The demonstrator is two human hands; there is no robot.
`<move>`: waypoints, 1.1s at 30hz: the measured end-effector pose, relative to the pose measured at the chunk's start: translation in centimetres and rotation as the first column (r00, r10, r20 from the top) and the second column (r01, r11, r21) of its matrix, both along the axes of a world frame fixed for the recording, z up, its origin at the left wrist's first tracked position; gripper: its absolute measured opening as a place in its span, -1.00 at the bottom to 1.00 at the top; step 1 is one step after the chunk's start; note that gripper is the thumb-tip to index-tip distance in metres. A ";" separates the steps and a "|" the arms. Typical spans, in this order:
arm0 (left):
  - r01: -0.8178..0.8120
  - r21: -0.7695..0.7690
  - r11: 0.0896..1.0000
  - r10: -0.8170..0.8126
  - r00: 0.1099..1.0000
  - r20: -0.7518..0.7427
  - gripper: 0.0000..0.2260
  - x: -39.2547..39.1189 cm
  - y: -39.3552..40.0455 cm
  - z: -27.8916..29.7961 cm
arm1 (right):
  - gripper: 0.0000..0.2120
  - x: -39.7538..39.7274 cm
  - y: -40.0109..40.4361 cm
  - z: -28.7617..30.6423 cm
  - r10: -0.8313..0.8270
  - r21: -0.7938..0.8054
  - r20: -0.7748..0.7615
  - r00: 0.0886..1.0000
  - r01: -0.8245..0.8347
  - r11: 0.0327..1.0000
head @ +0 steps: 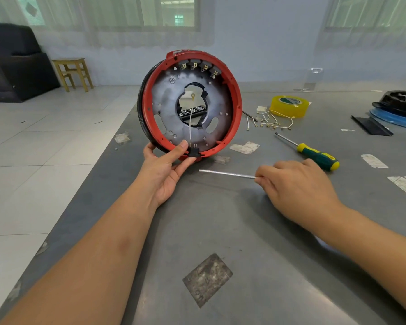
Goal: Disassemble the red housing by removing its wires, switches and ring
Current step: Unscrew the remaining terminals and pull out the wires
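Note:
The round red housing stands on edge on the grey table, its open side facing me, with a black ring around its back rim. My left hand grips its lower rim, thumb pressed beside a small black switch. A thin white wire runs up from that switch to the centre hole. Several switches sit in a row inside the top rim. My right hand pinches the end of a thin silvery rod that points left, low over the table.
A green and yellow screwdriver lies right of the housing. Behind it are loose removed wires and a yellow tape roll. Black parts on a blue ring sit far right. The table's left edge drops to a tiled floor.

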State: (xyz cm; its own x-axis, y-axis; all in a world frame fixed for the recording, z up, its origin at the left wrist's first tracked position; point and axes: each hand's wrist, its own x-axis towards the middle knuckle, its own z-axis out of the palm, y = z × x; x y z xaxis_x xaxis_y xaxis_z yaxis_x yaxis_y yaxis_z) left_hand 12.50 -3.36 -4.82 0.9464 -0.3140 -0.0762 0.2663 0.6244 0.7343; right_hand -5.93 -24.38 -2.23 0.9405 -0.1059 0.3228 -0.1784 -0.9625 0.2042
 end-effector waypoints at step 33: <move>0.133 0.065 0.989 -0.139 0.985 0.101 -0.18 -0.4 0.3 -0.1 | -0.94 13.5 5.4 2.0 0.051 0.799 0.386 0.921 -0.362 0.481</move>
State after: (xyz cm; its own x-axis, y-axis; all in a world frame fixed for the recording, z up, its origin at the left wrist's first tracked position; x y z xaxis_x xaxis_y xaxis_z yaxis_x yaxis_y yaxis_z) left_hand 12.13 -3.08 -4.90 0.8987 -0.4386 -0.0006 0.2657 0.5434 0.7963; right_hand 7.54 -19.02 -0.27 0.8576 -0.2855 0.4278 0.1542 -0.6507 -0.7435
